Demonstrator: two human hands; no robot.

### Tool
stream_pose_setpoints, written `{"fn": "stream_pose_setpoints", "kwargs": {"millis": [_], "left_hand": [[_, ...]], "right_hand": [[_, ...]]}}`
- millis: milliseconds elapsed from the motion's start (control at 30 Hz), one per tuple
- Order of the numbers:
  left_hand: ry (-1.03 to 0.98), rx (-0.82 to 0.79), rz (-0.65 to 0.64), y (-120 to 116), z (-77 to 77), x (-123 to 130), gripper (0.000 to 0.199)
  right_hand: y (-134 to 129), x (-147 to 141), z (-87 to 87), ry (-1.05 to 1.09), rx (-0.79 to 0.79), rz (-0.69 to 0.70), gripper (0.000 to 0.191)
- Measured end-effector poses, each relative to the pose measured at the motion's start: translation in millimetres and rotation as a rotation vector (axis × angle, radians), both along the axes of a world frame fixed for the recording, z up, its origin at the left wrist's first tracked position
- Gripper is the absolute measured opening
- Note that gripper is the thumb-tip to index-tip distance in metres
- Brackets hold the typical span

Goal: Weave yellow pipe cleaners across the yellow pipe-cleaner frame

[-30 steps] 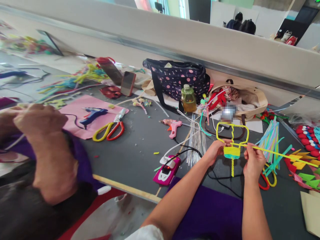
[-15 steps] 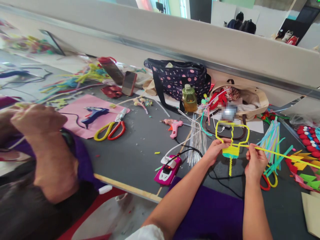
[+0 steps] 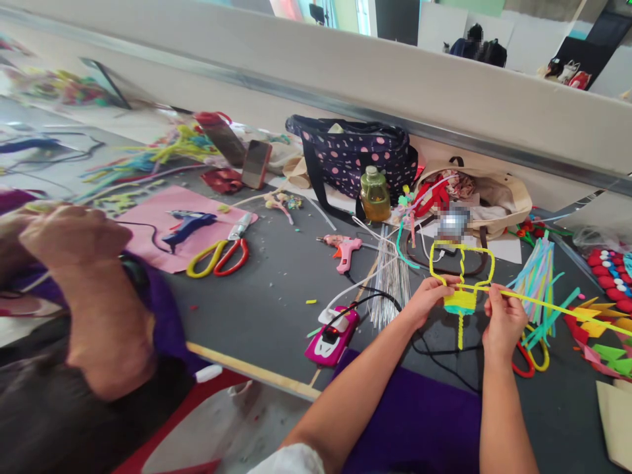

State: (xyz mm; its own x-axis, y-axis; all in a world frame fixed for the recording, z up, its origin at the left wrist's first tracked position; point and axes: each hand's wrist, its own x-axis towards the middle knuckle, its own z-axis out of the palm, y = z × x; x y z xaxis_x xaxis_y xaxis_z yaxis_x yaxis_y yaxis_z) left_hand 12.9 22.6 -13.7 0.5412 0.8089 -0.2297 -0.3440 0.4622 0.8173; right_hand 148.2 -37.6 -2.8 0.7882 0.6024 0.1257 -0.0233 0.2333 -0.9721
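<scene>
Your left grip (image 3: 430, 299) is pinched closed on the side of a yellow fuzzy-wire frame with a teal-edged wrapped block (image 3: 460, 299); your right grip (image 3: 504, 322) pinches a long yellow fuzzy strand (image 3: 543, 303) just beside it. Probably feather-light, not slippery; I'd hold the denser block, since the thin loops beyond your grips likely bend easily.
</scene>
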Motion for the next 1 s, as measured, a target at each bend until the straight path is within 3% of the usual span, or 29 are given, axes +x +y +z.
{"fn": "stream_pose_setpoints", "kwargs": {"millis": [200,367,767,1000], "left_hand": [[0.027,0.071,-0.087,-1.0,0.0,-1.5,0.050],[-0.009,0.127,-0.071,-1.6,0.9,-1.6,0.052],[-0.012,0.086,-0.013,-1.2,-4.7,1.4,0.046],[-0.031,0.084,0.012,-1.0,-4.3,1.3,0.042]], "right_hand": [[-0.6,-2.0,-2.7,-0.033,-0.045,0.028,0.029],[-0.3,1.0,-6.6,-0.042,-0.076,0.036,0.031],[1.7,1.6,-8.0,0.008,-0.061,0.018,0.031],[1.9,3.1,-9.3,-0.075,-0.056,-0.014,0.030]]}}
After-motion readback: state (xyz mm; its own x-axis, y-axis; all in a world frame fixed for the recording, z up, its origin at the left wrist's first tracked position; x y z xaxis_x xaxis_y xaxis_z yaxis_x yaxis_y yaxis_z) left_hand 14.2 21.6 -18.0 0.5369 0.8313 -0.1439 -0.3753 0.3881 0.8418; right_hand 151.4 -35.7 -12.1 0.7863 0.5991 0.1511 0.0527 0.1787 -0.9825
